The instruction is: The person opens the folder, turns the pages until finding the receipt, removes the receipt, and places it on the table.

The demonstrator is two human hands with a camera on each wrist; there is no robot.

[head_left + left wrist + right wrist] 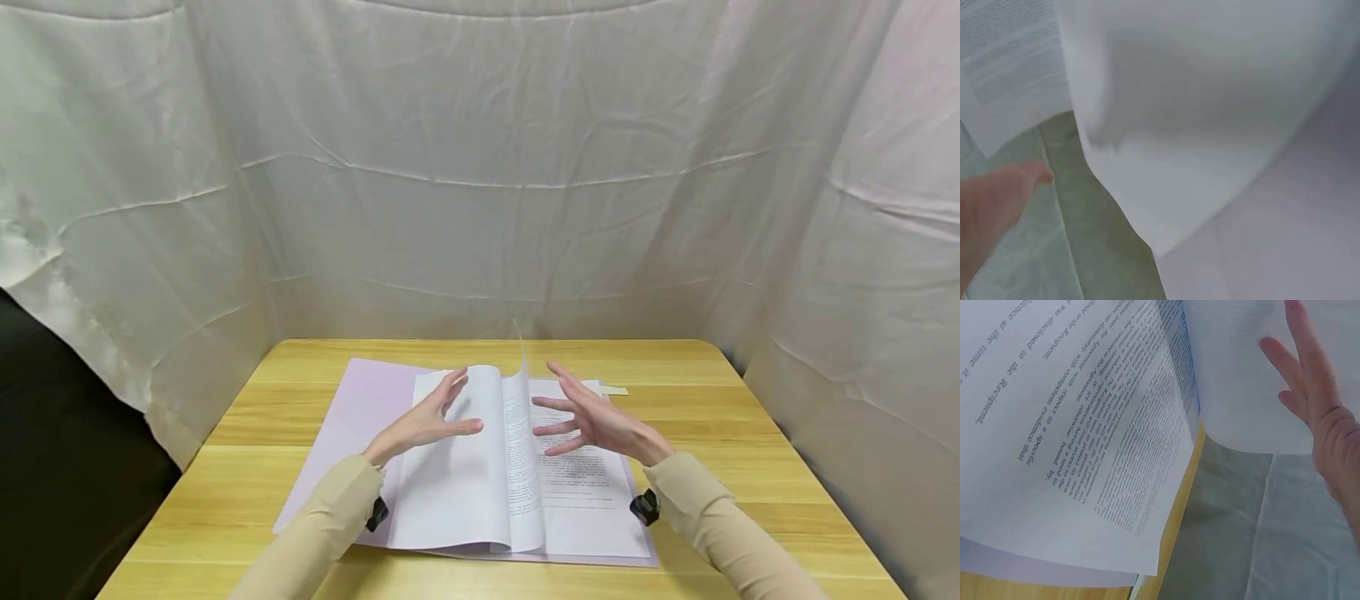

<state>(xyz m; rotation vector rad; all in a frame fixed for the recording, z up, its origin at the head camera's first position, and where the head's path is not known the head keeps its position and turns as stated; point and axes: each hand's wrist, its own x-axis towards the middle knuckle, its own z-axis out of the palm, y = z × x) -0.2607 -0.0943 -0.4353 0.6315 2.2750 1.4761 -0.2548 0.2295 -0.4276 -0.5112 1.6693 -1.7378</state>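
Note:
A light purple folder (375,400) lies spread on the table with printed sheets inside. Over its left half, white pages (450,500) are turned with their blank side up. One page (522,467) stands curled near the middle, its top corner raised. On the right lies a printed sheet (577,492), its text also seen in the right wrist view (1116,425). My left hand (427,421) hovers over the blank pages, thumb and fingers spread apart, holding nothing. My right hand (592,417) is over the printed sheet, fingers spread toward the standing page, with nothing in its grasp.
The wooden table (750,500) extends around the folder. A pale tab (615,390) sticks out at the folder's upper right. Grey-white curtains (480,208) hang behind and at both sides. Dark wrist devices (645,507) sit under both wrists.

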